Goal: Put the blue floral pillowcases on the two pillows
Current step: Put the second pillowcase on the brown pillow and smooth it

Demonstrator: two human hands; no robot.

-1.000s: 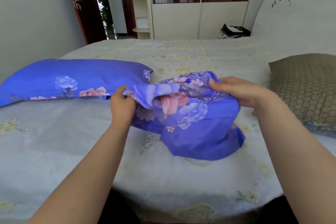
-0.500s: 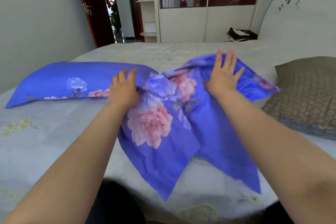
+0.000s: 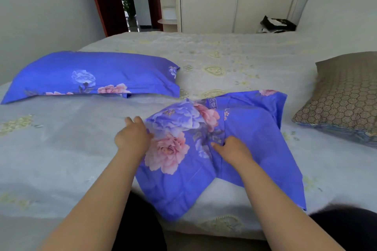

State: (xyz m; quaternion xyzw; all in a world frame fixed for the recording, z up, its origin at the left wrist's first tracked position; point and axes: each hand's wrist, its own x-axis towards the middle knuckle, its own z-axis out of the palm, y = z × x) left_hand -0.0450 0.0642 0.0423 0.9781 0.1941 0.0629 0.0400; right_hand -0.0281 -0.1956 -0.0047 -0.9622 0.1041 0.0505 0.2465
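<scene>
gripping the left edge of the loose blue floral pillowcase (image 3: 222, 149) with the left hand (image 3: 132, 138), right hand (image 3: 232, 151) pressing on its middle, fingers lying hidden, pillowcase lying rumpled on the bed (image 3: 61, 149), covered pillow (image 3: 91, 75) lying beyond-left, bare brown pillow (image 3: 344, 91) lying right

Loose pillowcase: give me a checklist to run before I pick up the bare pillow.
1. Loose pillowcase lying on the bed: ok.
2. Spread flat: not ok, folded and creased in the middle.
3. Opening found: cannot tell, no open edge shows.
4. Left hand at its left edge: ok; grip cannot tell.
5. Right hand on the cloth: ok, fingers curled into a fold.
6. Bare pillow uncovered, at right: ok. Covered pillow done, at left: ok.
</scene>
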